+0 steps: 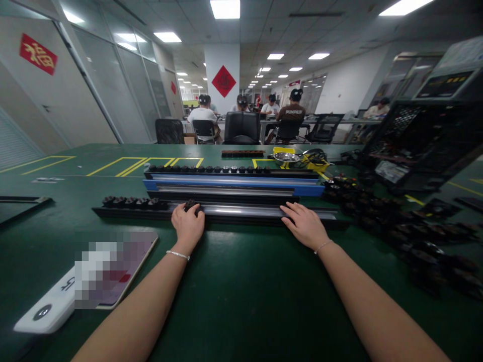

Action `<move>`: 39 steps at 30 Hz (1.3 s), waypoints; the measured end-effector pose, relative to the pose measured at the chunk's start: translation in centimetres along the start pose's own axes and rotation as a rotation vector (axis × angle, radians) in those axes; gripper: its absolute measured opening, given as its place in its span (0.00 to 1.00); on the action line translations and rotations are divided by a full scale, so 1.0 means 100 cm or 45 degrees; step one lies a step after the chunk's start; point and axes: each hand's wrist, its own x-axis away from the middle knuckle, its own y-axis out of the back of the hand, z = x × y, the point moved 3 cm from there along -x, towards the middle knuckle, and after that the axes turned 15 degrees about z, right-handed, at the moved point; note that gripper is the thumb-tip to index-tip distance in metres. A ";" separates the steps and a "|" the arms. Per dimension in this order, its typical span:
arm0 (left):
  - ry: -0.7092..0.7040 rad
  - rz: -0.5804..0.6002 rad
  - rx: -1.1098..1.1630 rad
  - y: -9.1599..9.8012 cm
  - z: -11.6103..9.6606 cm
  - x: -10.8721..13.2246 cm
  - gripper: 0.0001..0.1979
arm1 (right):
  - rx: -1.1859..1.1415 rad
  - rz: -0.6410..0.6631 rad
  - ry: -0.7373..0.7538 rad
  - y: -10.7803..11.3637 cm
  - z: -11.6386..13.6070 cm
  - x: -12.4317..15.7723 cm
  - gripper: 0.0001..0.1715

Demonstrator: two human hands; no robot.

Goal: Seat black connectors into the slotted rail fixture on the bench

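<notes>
A long black rail (241, 212) with a silver groove lies across the green table in front of me. My left hand (187, 223) is closed in a pinch on a small black clip (190, 204) sitting on that rail. Left of it, several more black clips (130, 202) stand in a row on the same rail. My right hand (304, 224) lies flat with its fingers stretched out on the rail's right part, holding nothing. Behind it lie a second black rail (222, 193) and a blue rail (234, 182) carrying a row of black clips.
A heap of loose black clips (407, 226) spreads over the table's right side. A black wire crate (426, 141) stands at the far right. A metal bowl (286, 158) and yellow tray sit behind. A white device (56, 301) lies near left. Several people sit at desks far behind.
</notes>
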 end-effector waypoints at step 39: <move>0.017 0.040 -0.018 0.002 -0.003 0.002 0.17 | 0.004 0.007 0.015 -0.002 -0.002 -0.001 0.30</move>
